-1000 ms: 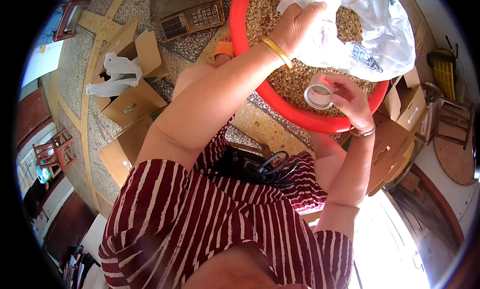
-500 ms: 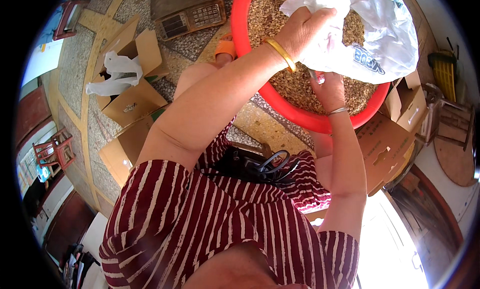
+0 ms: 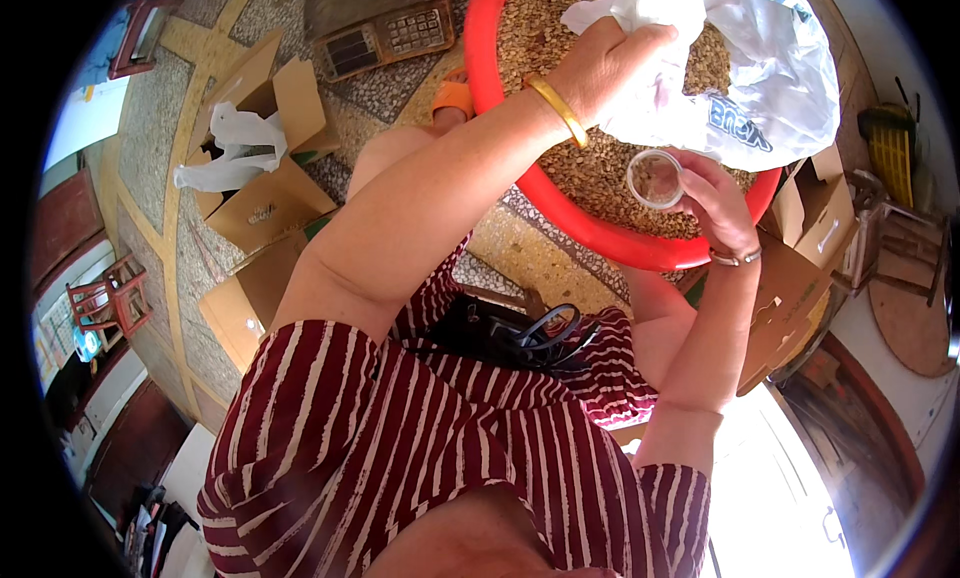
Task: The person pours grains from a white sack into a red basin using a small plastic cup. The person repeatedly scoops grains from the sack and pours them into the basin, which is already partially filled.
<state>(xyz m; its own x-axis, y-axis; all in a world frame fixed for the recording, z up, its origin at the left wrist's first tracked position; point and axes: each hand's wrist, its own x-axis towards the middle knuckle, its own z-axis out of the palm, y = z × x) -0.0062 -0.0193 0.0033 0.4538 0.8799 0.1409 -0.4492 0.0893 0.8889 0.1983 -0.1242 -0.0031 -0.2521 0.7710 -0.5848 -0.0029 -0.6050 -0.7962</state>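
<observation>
Red round basin (image 3: 565, 214): loose brown grains (image 3: 600, 173) inside, much seemingly left.
Left hand (image 3: 612, 66): grip clenched on translucent white plastic bag (image 3: 780, 78).
Clear round plastic cup (image 3: 654, 180): above grains; contents unclear.
Right hand (image 3: 718, 206): grip pinching cup's rim.
Bag: above basin; fill hidden.
</observation>
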